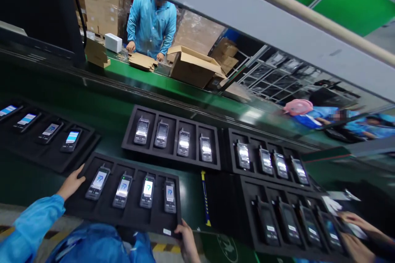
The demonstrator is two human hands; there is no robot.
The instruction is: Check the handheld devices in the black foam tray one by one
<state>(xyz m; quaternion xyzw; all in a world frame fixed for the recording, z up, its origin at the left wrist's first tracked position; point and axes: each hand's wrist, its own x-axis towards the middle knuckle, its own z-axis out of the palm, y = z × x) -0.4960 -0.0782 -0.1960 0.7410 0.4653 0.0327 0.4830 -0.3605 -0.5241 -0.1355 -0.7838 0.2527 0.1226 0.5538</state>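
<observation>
Green conveyor point(101, 102) | black tray point(123, 213) long axis left-right, phones' tops pointing away | left hand point(71, 183), right hand point(187, 240) fingers gripping its ends

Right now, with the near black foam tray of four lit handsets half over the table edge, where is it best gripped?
Probably by its two short ends, from the sides, as the left hand and right hand grip it now. The tray is long, flat and shallow, and the handsets lie loose in open slots, so a level two-handed hold should stop them sliding.
</observation>
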